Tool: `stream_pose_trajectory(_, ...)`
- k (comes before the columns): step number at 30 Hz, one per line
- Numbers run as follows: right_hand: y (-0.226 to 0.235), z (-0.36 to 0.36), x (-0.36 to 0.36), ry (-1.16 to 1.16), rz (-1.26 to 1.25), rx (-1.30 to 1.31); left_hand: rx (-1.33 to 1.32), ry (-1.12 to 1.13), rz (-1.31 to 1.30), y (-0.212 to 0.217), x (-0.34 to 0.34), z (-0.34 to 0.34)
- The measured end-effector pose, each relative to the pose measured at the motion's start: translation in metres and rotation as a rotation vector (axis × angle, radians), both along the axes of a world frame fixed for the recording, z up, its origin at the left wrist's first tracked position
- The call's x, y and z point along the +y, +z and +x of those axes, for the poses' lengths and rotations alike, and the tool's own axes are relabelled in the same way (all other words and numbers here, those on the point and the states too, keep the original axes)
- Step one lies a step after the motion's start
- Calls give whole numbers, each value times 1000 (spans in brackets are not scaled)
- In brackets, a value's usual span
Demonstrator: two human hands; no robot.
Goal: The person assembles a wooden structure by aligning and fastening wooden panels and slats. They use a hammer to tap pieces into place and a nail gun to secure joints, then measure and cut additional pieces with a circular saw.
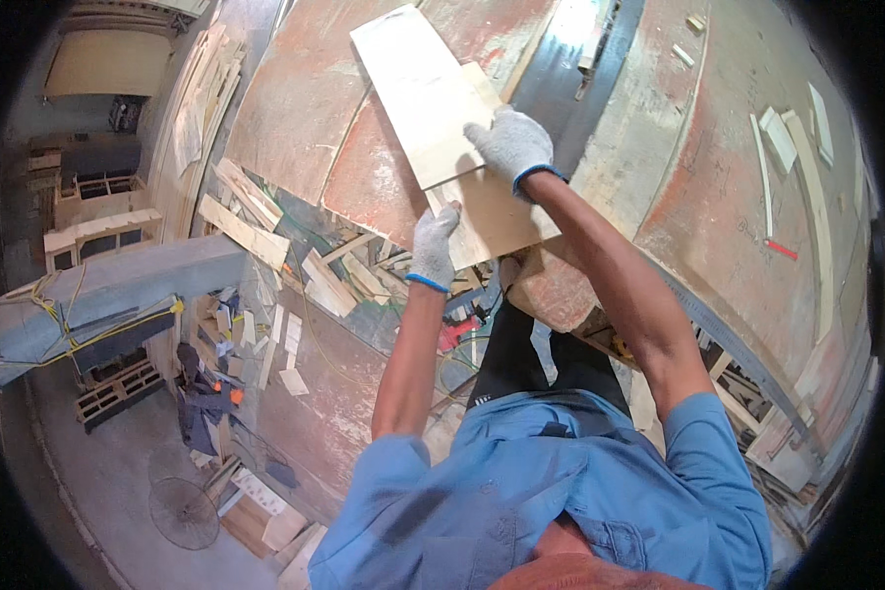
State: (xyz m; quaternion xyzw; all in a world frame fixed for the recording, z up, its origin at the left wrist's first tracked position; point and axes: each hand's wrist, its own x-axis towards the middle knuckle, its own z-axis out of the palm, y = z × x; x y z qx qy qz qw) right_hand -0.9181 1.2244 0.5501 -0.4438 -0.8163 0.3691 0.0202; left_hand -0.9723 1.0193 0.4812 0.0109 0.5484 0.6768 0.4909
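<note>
A long pale wooden board (410, 103) lies across a browner wooden board (497, 218) at the near side of the worktable. My left hand (433, 244), in a grey knitted glove with a blue cuff, is closed round the left edge of the browner board, thumb on top. My right hand (516, 147), gloved alike, rests at the right side of the two boards. Its fingers are bent, with the tips against the pale board; what lies under the palm is hidden. Another pale piece shows at the pale board's right edge.
The worn reddish worktable (285, 113) has a dark slotted metal strip (575, 74) beyond my right hand. Narrow offcuts (806, 197) lie at its right. Scrap wood (339, 275) is heaped below its left edge, near a red tool (457, 332). A grey beam (118, 290) stands farther left.
</note>
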Motion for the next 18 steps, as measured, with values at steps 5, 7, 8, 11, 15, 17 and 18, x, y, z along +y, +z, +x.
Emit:
stream_pose_trajectory(5,-28,-33,20,-61,98,-121,107,11,-62,-2,1,-3)
stream_pose_trajectory(7,-28,-44,23,-69,102,-163,24,-14,-54,6,1,-9)
stream_pose_trajectory(8,-24,-48,20,-64,97,-180,-14,-28,-55,9,0,-12)
stream_pose_trajectory(11,-21,-58,18,-19,53,-198,39,-28,-106,2,-2,-17)
stream_pose_trajectory(15,-34,-68,21,-45,-63,-94,45,3,-43,-11,-5,-21)
stream_pose_trajectory(17,-45,-69,20,-120,-207,106,38,51,-13,-10,-1,-18)
stream_pose_trajectory(18,-50,-68,21,-164,-277,205,-17,48,-3,-8,2,-17)
